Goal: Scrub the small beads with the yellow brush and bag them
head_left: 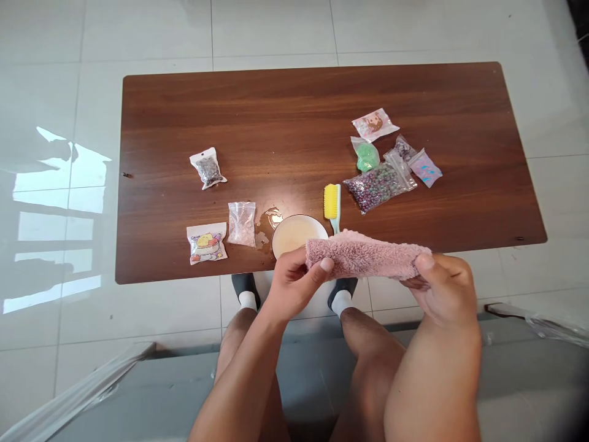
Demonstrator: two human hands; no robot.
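My left hand (292, 283) and my right hand (442, 288) pinch opposite ends of a folded pink fleece cloth (363, 254), held just above the table's near edge. The cloth's left end overlaps the rim of a white bowl (294, 236) of pale, milky liquid, and my left hand is nearest that bowl. Beyond the cloth lies a brush with yellow bristles and a pale blue handle (332, 207). A small wet patch (265, 228) marks the wood left of the bowl.
The dark wooden table (299, 104) holds several small plastic bags of beads and trinkets (380, 186) at right, with more bags (207, 244) at left. My bare knees and socked feet lie below, over a white tile floor. Plastic-edged grey sheeting lies nearest me.
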